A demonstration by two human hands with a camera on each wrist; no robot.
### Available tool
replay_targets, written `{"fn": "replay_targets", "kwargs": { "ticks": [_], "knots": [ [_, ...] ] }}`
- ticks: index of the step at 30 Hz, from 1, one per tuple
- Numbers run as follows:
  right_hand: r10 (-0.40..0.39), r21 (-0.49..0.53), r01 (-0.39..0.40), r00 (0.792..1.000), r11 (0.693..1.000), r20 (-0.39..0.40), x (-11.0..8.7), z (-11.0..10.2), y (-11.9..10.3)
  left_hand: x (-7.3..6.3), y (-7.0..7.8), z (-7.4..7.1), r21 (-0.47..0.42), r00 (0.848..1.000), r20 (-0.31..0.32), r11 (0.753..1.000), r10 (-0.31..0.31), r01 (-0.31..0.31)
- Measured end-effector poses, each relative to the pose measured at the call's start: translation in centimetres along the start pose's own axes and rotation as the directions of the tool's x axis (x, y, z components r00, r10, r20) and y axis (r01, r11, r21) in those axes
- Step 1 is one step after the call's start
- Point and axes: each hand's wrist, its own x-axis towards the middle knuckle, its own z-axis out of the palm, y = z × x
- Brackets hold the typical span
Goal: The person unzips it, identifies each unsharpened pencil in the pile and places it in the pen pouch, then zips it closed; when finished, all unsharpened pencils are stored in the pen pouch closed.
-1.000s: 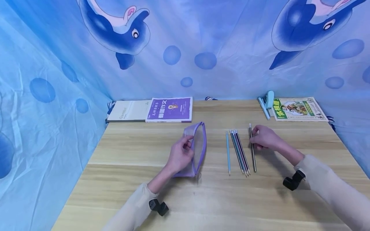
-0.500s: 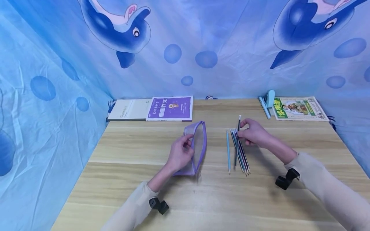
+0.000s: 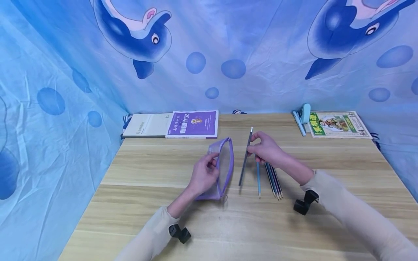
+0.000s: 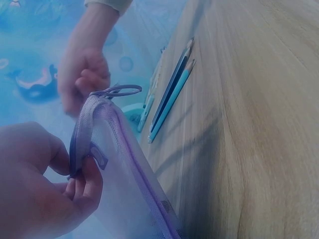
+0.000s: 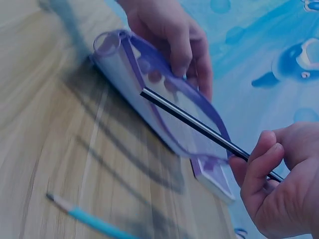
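Observation:
My left hand (image 3: 204,174) pinches the near edge of a see-through mesh pencil pouch (image 3: 231,159) with purple trim, its mouth spread and facing right. Between the thumb and fingers of my right hand (image 3: 268,149) is a black-and-silver striped pencil (image 3: 245,161), eraser end up. The pencil's flat, unsharpened end (image 5: 149,94) overlaps the pouch's mouth in the right wrist view. Under the right hand a light blue pencil (image 3: 258,183) lies on the table, partly hidden. Beside it lie several dark striped pencils (image 3: 275,183), sharpened tips toward me.
A purple book (image 3: 192,124) and a pale Gambit book (image 3: 147,125) lie at the back left of the wooden table (image 3: 147,170). Back right are a light blue stapler (image 3: 305,113), a blue pen (image 3: 299,124) and a comic-covered booklet (image 3: 337,124). Patterned blue cloth hangs behind.
The right hand has lifted the striped pencil from the right end of the row and carried it left, over the other pencils, near the pouch's mouth. The left hand keeps its place.

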Motion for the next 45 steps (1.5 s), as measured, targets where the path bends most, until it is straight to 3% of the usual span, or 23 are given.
{"fn": "replay_targets", "kwargs": {
  "ticks": [15, 29, 39, 45],
  "knots": [
    [0.051, 0.100, -0.051, 0.999, 0.994, 0.000, 1.0, 4.3, -0.5, -0.1, 0.0, 0.1, -0.008, 1.000, -0.002, 1.000, 0.001, -0.001],
    [-0.006, 0.158, 0.013, 0.999, 0.987, -0.040, 1.1, 5.8, -0.4, -0.1, -0.2, 0.4, -0.018, 1.000, 0.014, 1.000, 0.007, -0.007],
    [0.002, 0.148, -0.001, 1.000, 0.989, -0.006, 1.1, 7.0, 0.8, 0.0, 0.0, 0.2, -0.001, 1.000, 0.000, 1.000, 0.001, -0.001],
    [-0.002, 0.088, 0.001, 1.000, 0.996, 0.021, 1.1, 7.4, 1.1, 0.0, 0.0, 0.1, 0.015, 1.000, -0.018, 1.000, 0.003, -0.003]
  ]
}}
